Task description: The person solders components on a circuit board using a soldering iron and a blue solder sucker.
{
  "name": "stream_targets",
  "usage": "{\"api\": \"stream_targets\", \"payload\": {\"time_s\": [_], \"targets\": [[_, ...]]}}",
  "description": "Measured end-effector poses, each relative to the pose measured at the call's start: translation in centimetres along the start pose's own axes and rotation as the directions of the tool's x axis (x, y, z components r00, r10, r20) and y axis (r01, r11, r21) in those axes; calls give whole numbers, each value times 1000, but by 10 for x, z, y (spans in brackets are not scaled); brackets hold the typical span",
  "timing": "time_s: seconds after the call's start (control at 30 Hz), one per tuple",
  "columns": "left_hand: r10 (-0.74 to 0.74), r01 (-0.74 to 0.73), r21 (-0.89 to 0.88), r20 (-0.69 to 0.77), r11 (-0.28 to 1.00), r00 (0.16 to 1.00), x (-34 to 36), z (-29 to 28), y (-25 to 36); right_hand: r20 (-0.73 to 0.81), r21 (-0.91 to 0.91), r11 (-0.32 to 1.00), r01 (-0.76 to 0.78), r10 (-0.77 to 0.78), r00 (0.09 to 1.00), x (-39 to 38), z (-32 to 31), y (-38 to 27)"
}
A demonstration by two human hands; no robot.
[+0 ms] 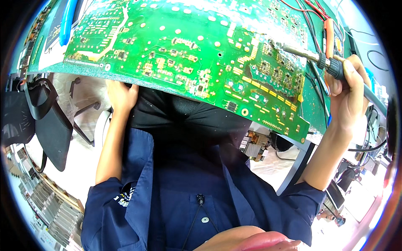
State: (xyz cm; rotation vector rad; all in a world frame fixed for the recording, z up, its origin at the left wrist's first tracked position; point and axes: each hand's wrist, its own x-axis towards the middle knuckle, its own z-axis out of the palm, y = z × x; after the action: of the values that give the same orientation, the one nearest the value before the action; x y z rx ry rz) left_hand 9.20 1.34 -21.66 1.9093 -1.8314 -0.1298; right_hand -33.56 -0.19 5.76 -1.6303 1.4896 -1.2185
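Observation:
A large green circuit board [142, 50] lies on the bench, its near edge reaching out toward my body. My right hand [351, 92] is closed round the handle of a hot-air rework wand [303, 52] with a metal barrel and a thick hose. The barrel's tip points left, over a darkened, part-covered area at the board's right side; whether it touches cannot be told. Below the bench's near edge, by my thigh, is my left hand [121, 95]. Its fingers are mostly hidden under the edge.
A blue pen-like tool [67, 23] lies at the upper left. Red and black wires and an orange handle [330, 37] are right of the board. Cables run along the right side. A black chair [50, 121] stands on the left, below bench height.

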Motion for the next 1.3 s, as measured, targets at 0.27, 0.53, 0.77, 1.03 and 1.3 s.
{"api": "stream_targets", "payload": {"time_s": [0.27,0.53,0.77,1.03,1.3], "targets": [[-40,49,-62,144,997,989,2,-3,-6,-4,6,999,-42,42,999,-3,-10,3],[28,-34,34,158,999,987,-7,-56,24,10,76,997,-21,21,1000,2,-16,19],[601,-68,-760,453,647,658,55,-241,50,38,15,1000,-18,18,999,0,-16,15],[-128,74,378,121,923,984,287,-197,41,25,-34,999,14,-14,1000,-1,-4,-1],[-211,216,-6,173,976,962,318,-186,0,45,-94,995,38,-34,998,0,-3,-4]]}}
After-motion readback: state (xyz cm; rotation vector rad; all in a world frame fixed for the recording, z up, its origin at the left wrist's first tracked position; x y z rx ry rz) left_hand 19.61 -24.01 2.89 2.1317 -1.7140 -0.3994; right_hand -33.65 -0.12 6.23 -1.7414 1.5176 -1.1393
